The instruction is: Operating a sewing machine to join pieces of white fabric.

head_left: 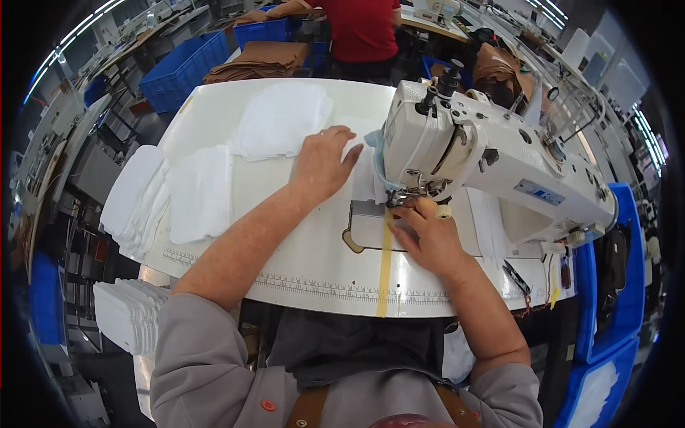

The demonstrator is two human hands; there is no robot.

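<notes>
A white sewing machine (499, 157) stands on the white table. My left hand (325, 164) is open, its fingers stretched and its thumb apart, over the table between a stack of white fabric pieces (282, 118) and the machine head. Beside it, a strip of white fabric (363, 175) lies left of the needle area. My right hand (432, 235) is at the presser foot (403, 196), its fingers curled close by the needle. What they hold, if anything, is hidden. Yellow tape (385, 274) runs along the table toward the needle plate.
More white fabric stacks (200, 192) lie at the left, others (132, 314) below the edge. Thread snips (516, 277) rest at the right. Blue bins (606, 285) stand right of the table. A person in red (360, 32) sits beyond, near folded brown material (260, 60).
</notes>
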